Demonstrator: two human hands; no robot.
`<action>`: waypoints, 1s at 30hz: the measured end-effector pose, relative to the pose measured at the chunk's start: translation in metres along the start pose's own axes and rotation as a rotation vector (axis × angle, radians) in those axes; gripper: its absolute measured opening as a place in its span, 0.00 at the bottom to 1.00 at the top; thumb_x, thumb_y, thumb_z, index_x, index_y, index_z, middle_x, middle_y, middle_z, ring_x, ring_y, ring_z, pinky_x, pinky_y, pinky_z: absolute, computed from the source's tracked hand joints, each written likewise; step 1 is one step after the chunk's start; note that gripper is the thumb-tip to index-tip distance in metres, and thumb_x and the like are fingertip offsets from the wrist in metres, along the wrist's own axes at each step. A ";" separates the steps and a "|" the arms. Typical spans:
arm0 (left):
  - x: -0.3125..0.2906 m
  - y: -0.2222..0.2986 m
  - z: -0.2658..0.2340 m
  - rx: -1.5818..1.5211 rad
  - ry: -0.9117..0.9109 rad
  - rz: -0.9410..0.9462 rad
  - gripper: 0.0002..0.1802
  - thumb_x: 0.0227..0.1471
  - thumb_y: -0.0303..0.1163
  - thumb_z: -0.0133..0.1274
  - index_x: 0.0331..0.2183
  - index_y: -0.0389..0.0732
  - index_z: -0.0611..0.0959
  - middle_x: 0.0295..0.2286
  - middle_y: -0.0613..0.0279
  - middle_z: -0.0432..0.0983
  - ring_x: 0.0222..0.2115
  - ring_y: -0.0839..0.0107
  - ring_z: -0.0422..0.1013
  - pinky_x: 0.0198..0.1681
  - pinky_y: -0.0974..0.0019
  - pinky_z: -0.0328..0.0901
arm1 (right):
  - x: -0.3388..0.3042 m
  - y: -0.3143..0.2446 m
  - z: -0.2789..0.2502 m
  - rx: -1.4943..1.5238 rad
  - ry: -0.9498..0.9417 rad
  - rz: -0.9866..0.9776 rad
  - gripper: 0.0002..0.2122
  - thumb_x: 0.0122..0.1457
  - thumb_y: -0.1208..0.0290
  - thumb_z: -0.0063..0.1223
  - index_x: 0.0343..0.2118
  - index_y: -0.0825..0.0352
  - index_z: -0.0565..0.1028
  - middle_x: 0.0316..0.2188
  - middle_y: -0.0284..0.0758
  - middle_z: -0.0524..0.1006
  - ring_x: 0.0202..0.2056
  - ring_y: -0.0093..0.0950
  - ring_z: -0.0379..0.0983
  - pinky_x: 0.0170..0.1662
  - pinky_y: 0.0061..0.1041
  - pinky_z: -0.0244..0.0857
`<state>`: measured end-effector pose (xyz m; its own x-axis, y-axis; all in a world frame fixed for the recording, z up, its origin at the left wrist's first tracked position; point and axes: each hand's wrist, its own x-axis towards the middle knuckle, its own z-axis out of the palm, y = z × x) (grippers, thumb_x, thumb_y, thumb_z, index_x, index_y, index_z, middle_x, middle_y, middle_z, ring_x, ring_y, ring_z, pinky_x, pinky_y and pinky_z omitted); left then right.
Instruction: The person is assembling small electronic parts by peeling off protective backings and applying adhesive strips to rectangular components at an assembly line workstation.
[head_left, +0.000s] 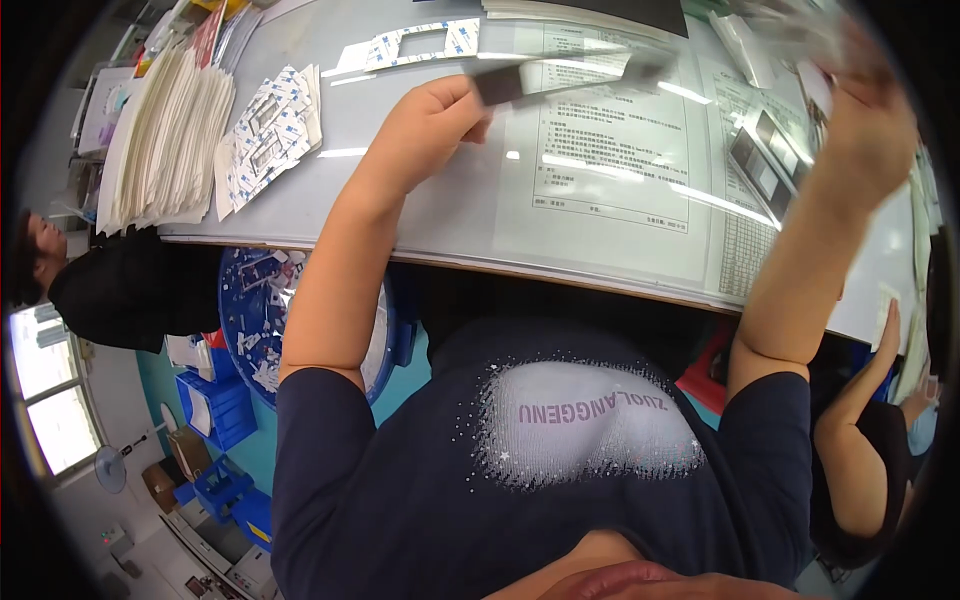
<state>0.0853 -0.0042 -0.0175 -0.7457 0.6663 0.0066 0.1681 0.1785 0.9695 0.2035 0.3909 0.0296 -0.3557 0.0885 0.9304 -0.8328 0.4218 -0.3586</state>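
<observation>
While the left hand [430, 125] grips one dark end of a flat, blurred frame-like piece [499, 86], that piece is located above the counter [455, 212], extending rightward from the fingers over a printed sheet [610, 195]. The left hand is narrow, with its fingers curled and the thumb side against the piece. The far end of the piece is also dark; blur hides its exact outline.

The right hand [872, 135] is raised at the upper right of the view. Its fingers are blurred, and a pale, partly clear blur lies beside them; whether the hand is wide, narrow or holding an item cannot be told.

Below and to the left of the right hand, flat pieces with dark panels and pale borders [768, 165] rest on the counter. Near its far edge, beyond the left hand, lies a white frame with blue marks [420, 45]. Farther left, a pile of similar blue-marked frames [268, 135] is positioned just beside a long row of pale stacked sheets [165, 150]. Beneath the counter's near edge, a round blue bin [238, 325] contains scraps.
</observation>
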 end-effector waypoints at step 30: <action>-0.215 -0.125 -0.199 0.817 1.358 -0.177 0.31 0.69 0.51 0.41 0.49 0.29 0.78 0.47 0.45 0.76 0.44 0.54 0.72 0.45 0.57 0.69 | -0.035 -0.034 0.141 0.771 0.075 0.264 0.13 0.69 0.67 0.53 0.52 0.67 0.75 0.47 0.34 0.79 0.50 0.24 0.73 0.59 0.29 0.62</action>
<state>0.0967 -0.3138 -0.0911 -0.7128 -0.4355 0.5498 -0.0274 0.8006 0.5986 0.1842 0.2467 -0.0013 -0.5747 0.1702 0.8005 -0.7929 -0.3578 -0.4932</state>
